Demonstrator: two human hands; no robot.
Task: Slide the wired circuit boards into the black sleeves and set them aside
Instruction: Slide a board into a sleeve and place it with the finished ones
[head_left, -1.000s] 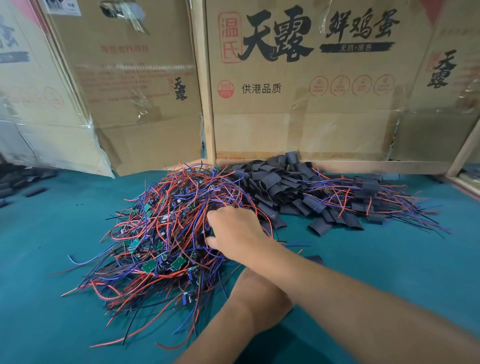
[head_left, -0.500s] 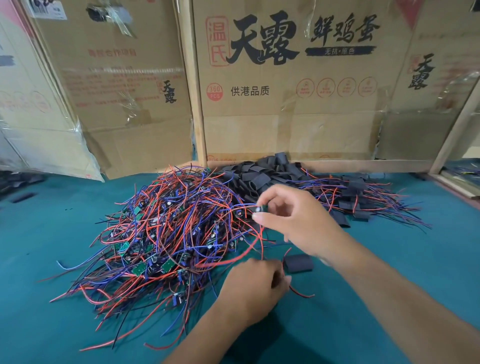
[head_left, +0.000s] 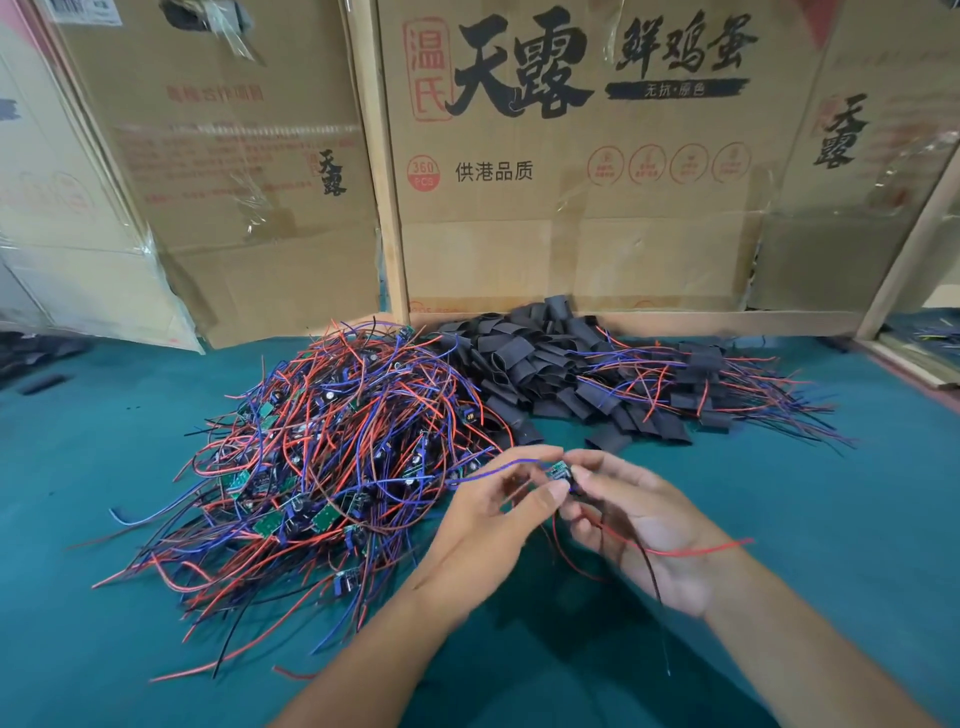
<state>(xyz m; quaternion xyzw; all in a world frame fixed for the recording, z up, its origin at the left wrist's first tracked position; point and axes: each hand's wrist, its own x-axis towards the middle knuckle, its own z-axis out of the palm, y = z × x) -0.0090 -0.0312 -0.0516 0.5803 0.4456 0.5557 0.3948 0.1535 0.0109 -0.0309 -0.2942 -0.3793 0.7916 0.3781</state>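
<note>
My right hand (head_left: 639, 525) and my left hand (head_left: 498, 514) meet fingertip to fingertip above the green mat. Between them they pinch a small green wired circuit board (head_left: 560, 470). Its blue wire runs left over my left fingers, while its red wire (head_left: 691, 550) and a black wire trail across my right palm. A dark piece shows at the board's right edge; I cannot tell whether it is a sleeve. The tangled pile of wired boards (head_left: 332, 467) lies to the left. Empty black sleeves (head_left: 530, 364) are heaped behind.
Sleeved boards with their wires (head_left: 706, 384) lie fanned out at the back right. Cardboard boxes (head_left: 571, 218) and a wooden frame (head_left: 387, 208) wall off the back. More dark sleeves (head_left: 47, 384) lie at the far left of the green mat (head_left: 831, 519).
My right hand pulled one board out of the pile and brought it toward me. My left hand rose from the mat to meet it. The sleeve that lay beside it is out of sight.
</note>
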